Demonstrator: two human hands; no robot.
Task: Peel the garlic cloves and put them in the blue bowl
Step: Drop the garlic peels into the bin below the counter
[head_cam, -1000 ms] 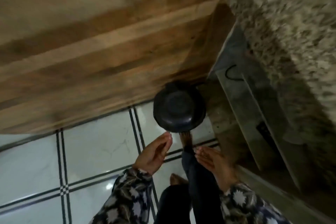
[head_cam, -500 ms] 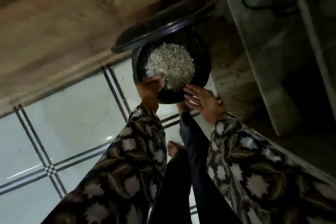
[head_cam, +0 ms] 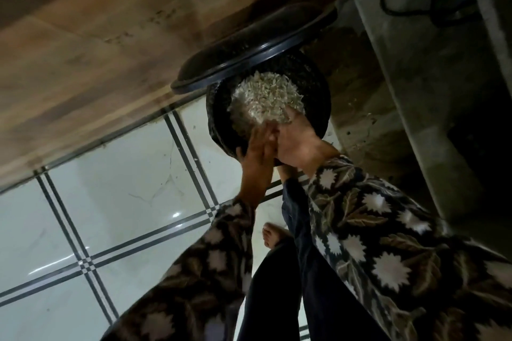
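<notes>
A black round bin [head_cam: 318, 91] stands on the floor with its lid [head_cam: 249, 58] tipped up. A heap of pale papery garlic skins [head_cam: 266, 97] fills it. My left hand [head_cam: 256, 155] and my right hand [head_cam: 300, 144] are side by side and touching over the bin's near rim. Their fingers are fairly straight and reach toward the skins. I see nothing held in either hand. No blue bowl and no garlic cloves are in view.
White floor tiles [head_cam: 110, 191] with dark double lines lie to the left. A wooden panel [head_cam: 97, 36] runs behind the bin. A grey concrete ledge [head_cam: 415, 91] with a black cable [head_cam: 401, 5] stands to the right. My dark trouser legs and a bare foot [head_cam: 273, 237] are below.
One second ago the bin's lid was down and my hands were apart below it. The lid has come up, and both hands have moved together over the skins.
</notes>
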